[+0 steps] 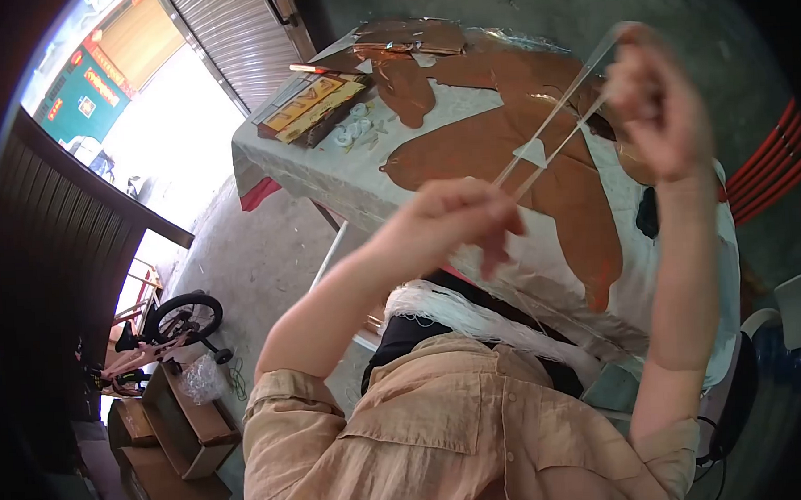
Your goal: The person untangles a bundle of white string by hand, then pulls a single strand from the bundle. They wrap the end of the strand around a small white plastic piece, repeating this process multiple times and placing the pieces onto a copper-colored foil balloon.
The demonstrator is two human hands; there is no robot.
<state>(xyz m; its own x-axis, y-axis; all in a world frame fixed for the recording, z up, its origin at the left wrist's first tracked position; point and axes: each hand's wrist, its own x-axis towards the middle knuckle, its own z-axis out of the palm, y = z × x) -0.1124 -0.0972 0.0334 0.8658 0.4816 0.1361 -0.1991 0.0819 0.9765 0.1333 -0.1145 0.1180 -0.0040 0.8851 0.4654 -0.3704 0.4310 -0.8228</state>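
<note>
White string [551, 123] runs taut in two strands between my hands, over the table. My left hand [461, 213] is closed on its lower end, in front of my chest. Higher up and to the right, my right hand [652, 105] is closed around the other end, slightly blurred. A loose bundle of white string [475, 323] lies across my lap. Beneath the stretched strands are flat brown balloon-like shapes [504, 156] with narrow tips, spread over the cloth-covered table [335, 177].
A yellow-and-red printed box [309, 106] and small white rings [352, 131] sit at the table's left end. Clear plastic film [525, 39] lies at the back. On the floor at left are a small bicycle [176, 327] and open cardboard boxes [180, 429]. Red bars [768, 167] stand at right.
</note>
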